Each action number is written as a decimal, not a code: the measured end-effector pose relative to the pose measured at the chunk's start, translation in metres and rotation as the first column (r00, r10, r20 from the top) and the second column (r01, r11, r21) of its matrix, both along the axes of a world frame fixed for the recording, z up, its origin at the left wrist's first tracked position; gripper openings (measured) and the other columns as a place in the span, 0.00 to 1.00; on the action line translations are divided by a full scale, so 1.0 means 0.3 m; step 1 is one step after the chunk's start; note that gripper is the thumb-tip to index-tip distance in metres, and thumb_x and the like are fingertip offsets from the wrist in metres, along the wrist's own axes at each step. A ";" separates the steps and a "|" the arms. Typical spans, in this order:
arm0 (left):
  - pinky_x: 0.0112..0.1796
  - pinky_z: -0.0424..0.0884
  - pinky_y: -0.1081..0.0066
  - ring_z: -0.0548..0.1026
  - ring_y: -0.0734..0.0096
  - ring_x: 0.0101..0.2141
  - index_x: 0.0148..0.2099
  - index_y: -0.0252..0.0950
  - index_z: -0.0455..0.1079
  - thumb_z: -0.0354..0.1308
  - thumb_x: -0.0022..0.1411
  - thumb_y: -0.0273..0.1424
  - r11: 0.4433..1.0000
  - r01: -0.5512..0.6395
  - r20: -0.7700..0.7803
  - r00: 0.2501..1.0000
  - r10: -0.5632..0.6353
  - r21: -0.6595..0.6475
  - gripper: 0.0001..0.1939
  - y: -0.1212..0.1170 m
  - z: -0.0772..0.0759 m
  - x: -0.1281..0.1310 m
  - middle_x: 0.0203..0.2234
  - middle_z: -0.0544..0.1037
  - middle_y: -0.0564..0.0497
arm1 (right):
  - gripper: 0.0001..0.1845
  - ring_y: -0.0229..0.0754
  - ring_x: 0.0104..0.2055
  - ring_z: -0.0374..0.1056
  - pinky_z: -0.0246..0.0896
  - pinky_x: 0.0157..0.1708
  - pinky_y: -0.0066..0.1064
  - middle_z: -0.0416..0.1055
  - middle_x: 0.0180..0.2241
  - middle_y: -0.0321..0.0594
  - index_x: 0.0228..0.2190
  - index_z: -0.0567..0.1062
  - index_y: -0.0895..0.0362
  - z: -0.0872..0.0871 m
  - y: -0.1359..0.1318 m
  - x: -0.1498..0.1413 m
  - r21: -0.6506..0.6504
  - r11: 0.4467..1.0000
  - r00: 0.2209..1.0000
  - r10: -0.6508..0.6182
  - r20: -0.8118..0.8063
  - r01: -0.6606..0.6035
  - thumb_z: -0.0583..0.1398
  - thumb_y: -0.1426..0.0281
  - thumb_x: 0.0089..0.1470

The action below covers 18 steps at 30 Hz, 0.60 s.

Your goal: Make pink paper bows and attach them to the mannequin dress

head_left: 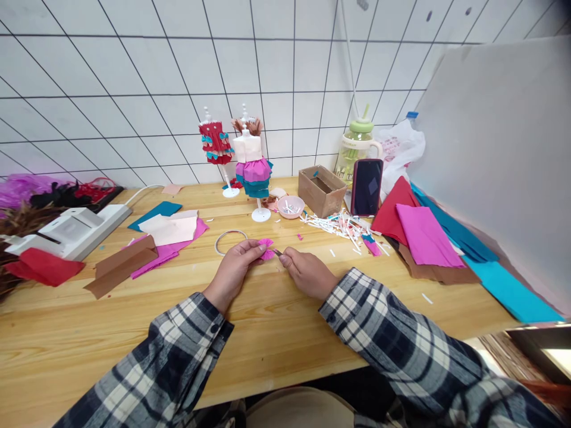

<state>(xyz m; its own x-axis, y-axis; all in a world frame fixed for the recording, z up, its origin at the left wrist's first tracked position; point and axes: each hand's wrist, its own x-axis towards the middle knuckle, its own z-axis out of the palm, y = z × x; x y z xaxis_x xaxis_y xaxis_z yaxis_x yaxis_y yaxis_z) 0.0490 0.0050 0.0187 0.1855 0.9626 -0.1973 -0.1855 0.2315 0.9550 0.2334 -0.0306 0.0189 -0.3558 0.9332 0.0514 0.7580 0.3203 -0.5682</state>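
My left hand point(235, 263) pinches a small pleated pink paper fan point(266, 248) just above the wooden table point(276, 321). My right hand point(307, 271) is closed round a thin metal tool point(277, 252), perhaps tweezers, whose tip touches the fan. Both hands meet at the table's middle. A ring of tape point(229, 242) lies just beyond my left hand. Two small mannequins stand farther back: one in a red dress point(216, 142), one in a pink and teal paper skirt point(253, 169).
Coloured paper sheets point(428, 238) pile at the right; more paper point(167, 235) lies at the left. A cardboard box point(322, 190), pink bowl point(291, 207), phone point(366, 186), green bottle point(357, 145), paper scraps point(343, 226) and a white power strip point(66, 229) stand around.
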 end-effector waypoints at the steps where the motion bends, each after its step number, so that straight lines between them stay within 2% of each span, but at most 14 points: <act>1: 0.39 0.68 0.71 0.75 0.71 0.33 0.35 0.33 0.74 0.70 0.47 0.35 1.000 0.000 0.000 1.000 0.000 0.000 0.14 -0.001 0.000 0.000 0.31 0.78 0.50 | 0.16 0.40 0.31 0.65 0.44 0.29 0.29 0.68 0.28 0.36 0.35 0.63 0.54 0.000 0.000 0.000 0.000 1.000 1.000 -0.002 0.005 0.002 0.41 0.60 0.67; 18: 0.38 0.68 0.72 0.74 0.74 0.31 0.35 0.34 0.74 0.69 0.47 0.35 1.000 0.002 -0.010 1.000 -0.002 0.012 0.14 0.006 -0.010 -0.004 0.29 0.78 0.52 | 0.16 0.40 0.31 0.66 0.44 0.28 0.29 0.70 0.28 0.37 0.35 0.65 0.54 0.004 0.004 -0.004 0.008 1.000 0.999 -0.009 0.048 0.008 0.44 0.60 0.67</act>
